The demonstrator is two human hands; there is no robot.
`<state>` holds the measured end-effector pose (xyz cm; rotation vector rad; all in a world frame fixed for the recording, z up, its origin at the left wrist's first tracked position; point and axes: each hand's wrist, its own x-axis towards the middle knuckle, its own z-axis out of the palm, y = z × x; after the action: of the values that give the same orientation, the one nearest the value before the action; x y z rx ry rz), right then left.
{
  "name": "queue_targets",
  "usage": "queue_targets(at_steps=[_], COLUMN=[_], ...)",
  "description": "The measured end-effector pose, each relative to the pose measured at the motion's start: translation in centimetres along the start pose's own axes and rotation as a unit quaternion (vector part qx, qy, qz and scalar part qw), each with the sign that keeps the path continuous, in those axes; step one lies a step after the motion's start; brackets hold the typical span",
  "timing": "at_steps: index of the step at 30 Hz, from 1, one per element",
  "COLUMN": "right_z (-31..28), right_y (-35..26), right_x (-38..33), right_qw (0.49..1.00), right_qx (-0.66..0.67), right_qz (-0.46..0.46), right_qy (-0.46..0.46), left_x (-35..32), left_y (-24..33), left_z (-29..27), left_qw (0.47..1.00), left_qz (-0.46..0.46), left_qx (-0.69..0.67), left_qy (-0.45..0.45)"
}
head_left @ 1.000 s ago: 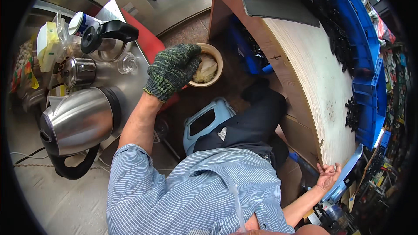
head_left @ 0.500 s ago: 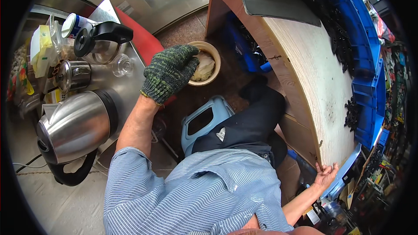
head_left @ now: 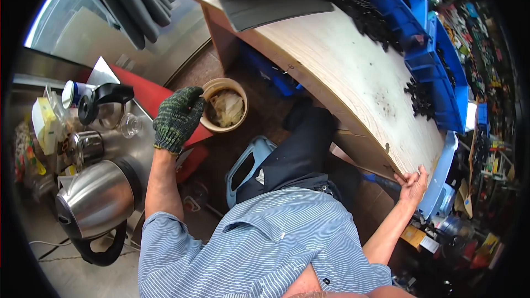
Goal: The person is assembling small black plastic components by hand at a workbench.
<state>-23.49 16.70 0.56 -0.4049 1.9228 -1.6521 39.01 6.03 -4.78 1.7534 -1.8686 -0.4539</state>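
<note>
My left hand wears a dark green speckled knit glove. Its fingers are bent, the thumb a little apart from them, and nothing shows between them. Close by its fingertips is the left rim of a round cream bucket; whether they touch cannot be made out. Crumpled, pale translucent plastic lies inside the bucket. Bare and far to the right, my right hand rests at the near corner of a light wood-topped table, its fingers loosely bent and apart, with nothing visible in them.
At left a steel counter holds a steel kettle, a glass pot with a black handle, a steel pot and a small glass. Blue bins with black parts line the table. A blue stool stands below me.
My left hand has drawn back leftward from over the bucket's rim to beside it. The view has shifted. My right hand stays at the table corner.
</note>
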Motion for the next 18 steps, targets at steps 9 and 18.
queue_targets(at_steps=[9, 18], right_z=[0.8, 1.4], right_y=[-0.1, -0.2], right_x=[-0.8, -1.6], right_qw=[0.999, 0.998], right_qx=[0.016, 0.039], right_qz=[-0.036, -0.036], right_qy=[-0.018, 0.012], left_x=[0.4, 9.6], left_y=[3.3, 15.9], left_z=[1.6, 6.5], left_qw=[0.996, 0.952], left_qz=[0.069, 0.237], left_qx=[0.04, -0.1], left_qy=[0.036, 0.167])
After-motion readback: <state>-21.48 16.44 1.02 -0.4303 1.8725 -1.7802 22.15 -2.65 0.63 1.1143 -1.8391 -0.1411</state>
